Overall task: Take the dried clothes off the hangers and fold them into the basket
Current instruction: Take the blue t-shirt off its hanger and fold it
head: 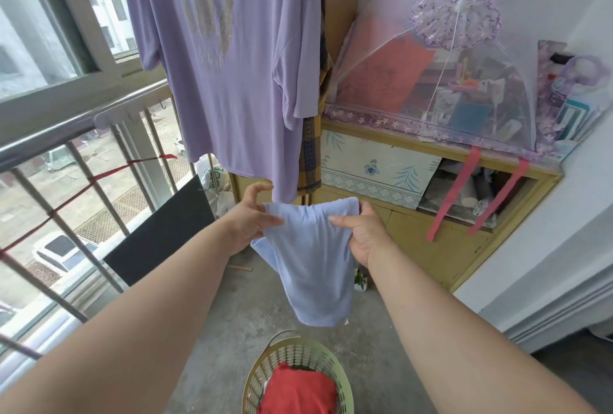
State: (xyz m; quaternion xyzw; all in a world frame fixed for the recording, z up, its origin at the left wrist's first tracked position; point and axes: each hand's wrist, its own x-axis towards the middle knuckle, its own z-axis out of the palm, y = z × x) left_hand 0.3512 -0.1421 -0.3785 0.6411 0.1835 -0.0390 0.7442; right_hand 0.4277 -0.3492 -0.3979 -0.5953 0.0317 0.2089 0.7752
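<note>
A pale blue garment [313, 257] hangs doubled over in front of me, held up by both hands. My left hand [252, 221] pinches its top left corner between thumb and fingers. My right hand [361, 231] grips the top right edge. Straight below stands a pale green laundry basket [326, 360] with a folded red garment [298, 390] inside. A lilac shirt [225, 58] with a feather print hangs above, its hem just over my hands. A dark checked cloth [311, 161] hangs behind the shirt.
A metal balcony railing [83, 154] and window run along the left. A black board [162, 234] leans against the railing. A yellow cabinet [441, 231] with a mesh food cover [447, 81] on top stands at the right. Bare concrete floor surrounds the basket.
</note>
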